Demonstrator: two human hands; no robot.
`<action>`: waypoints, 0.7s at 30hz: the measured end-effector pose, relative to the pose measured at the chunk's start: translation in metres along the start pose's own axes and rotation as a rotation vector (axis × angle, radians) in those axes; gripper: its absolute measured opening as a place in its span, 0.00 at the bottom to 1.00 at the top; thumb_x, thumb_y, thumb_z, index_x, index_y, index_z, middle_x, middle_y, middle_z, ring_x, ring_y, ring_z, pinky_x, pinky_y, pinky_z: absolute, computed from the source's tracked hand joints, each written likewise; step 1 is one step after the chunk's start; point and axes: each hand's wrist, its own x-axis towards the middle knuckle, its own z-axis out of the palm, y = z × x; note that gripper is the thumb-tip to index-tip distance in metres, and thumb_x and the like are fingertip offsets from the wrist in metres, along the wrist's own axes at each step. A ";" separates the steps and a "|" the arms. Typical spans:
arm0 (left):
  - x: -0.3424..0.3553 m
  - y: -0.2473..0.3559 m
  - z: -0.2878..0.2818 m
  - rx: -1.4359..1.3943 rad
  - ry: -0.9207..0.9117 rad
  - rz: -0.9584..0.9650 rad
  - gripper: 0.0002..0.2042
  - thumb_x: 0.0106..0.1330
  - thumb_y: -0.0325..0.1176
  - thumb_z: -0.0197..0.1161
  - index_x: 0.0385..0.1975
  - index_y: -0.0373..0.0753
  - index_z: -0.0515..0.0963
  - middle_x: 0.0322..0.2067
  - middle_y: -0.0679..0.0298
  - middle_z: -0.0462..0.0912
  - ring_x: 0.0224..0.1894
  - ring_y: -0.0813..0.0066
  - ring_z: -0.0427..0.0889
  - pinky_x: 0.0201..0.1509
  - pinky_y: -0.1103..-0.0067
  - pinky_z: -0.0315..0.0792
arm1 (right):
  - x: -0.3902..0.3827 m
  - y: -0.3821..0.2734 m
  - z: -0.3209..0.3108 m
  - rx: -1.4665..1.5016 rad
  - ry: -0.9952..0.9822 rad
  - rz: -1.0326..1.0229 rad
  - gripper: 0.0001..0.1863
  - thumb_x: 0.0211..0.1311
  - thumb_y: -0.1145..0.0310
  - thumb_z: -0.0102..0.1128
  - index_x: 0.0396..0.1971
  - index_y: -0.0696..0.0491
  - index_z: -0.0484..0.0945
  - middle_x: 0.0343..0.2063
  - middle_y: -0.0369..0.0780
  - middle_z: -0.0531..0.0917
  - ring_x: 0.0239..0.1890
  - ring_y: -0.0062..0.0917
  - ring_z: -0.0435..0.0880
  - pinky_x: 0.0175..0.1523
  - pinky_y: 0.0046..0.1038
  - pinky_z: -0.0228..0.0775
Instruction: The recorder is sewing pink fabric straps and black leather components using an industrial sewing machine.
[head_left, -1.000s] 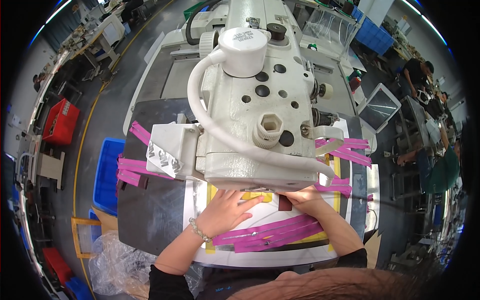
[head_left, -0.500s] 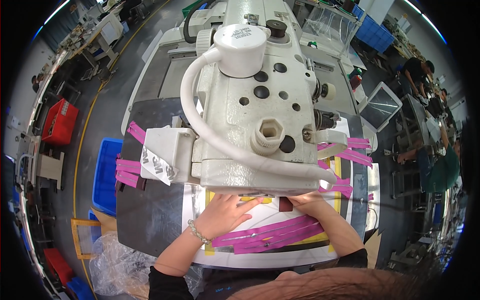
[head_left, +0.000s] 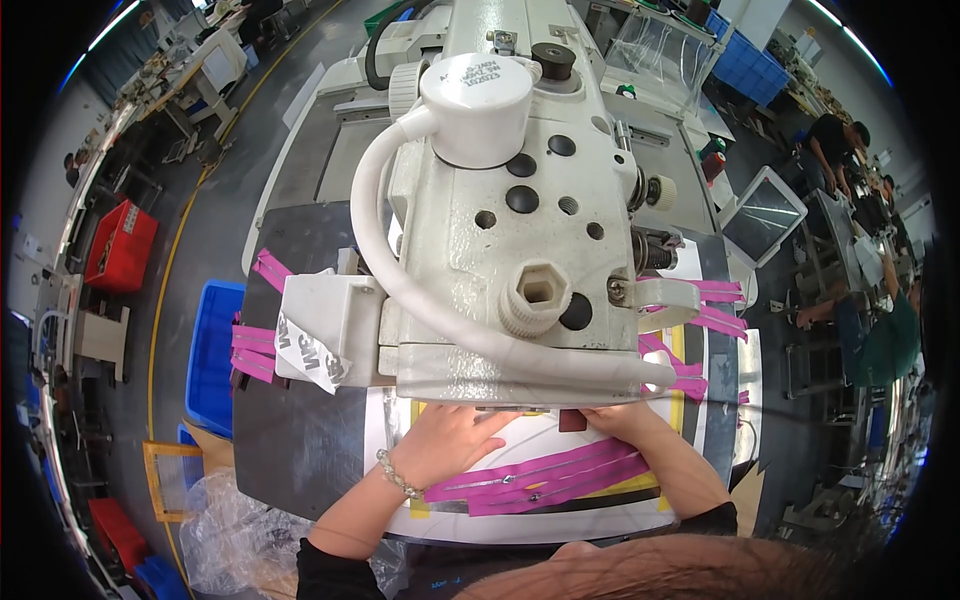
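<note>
Pink strips (head_left: 545,480) lie flat under left hand (head_left: 452,440), its fingers spread.

Left hand (head_left: 450,440) w/ beaded bracelet (head_left: 399,474) at wrist, 7 o'clock of hand. Right hand (head_left: 620,420) bare. Black sleeves (head_left: 325,570) pushed to elbows on both arms.

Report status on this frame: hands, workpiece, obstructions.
Left hand flat, open, pressing the white work plate. Right hand fingers down beside a dark piece, grip unclear. Pink strips lie between forearms. Sewing machine head hides the fingertips.
</note>
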 end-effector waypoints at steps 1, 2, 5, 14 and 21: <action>0.000 0.002 -0.001 0.005 -0.035 -0.029 0.19 0.60 0.45 0.60 0.52 0.53 0.74 0.30 0.63 0.76 0.33 0.69 0.76 0.35 0.74 0.70 | -0.001 0.000 0.000 -0.013 0.003 0.006 0.15 0.49 0.77 0.61 0.40 0.51 0.81 0.42 0.44 0.82 0.42 0.37 0.81 0.47 0.35 0.73; 0.000 0.003 -0.001 0.010 -0.070 -0.059 0.19 0.59 0.45 0.61 0.52 0.52 0.75 0.31 0.63 0.76 0.35 0.69 0.76 0.37 0.73 0.70 | -0.002 0.001 0.001 -0.026 0.007 0.012 0.14 0.49 0.77 0.61 0.39 0.52 0.81 0.43 0.45 0.82 0.42 0.37 0.81 0.47 0.35 0.73; 0.003 0.004 -0.002 0.062 0.047 0.007 0.20 0.58 0.44 0.62 0.51 0.52 0.75 0.32 0.64 0.76 0.39 0.68 0.75 0.42 0.72 0.69 | -0.002 0.001 0.002 -0.017 0.029 0.001 0.13 0.49 0.77 0.61 0.38 0.52 0.82 0.43 0.45 0.82 0.42 0.37 0.81 0.47 0.35 0.73; 0.002 0.006 0.000 0.014 0.004 -0.019 0.20 0.57 0.44 0.63 0.50 0.50 0.76 0.34 0.64 0.76 0.43 0.66 0.74 0.45 0.71 0.68 | -0.004 0.005 0.005 -0.068 0.019 -0.001 0.13 0.46 0.78 0.63 0.36 0.55 0.81 0.41 0.44 0.82 0.42 0.36 0.82 0.46 0.34 0.74; 0.002 0.005 -0.004 -0.054 0.030 -0.008 0.20 0.58 0.43 0.62 0.50 0.46 0.74 0.41 0.55 0.75 0.49 0.57 0.73 0.51 0.65 0.67 | -0.002 0.005 0.003 -0.046 -0.022 0.043 0.14 0.44 0.82 0.60 0.35 0.59 0.79 0.38 0.43 0.83 0.44 0.34 0.82 0.47 0.35 0.74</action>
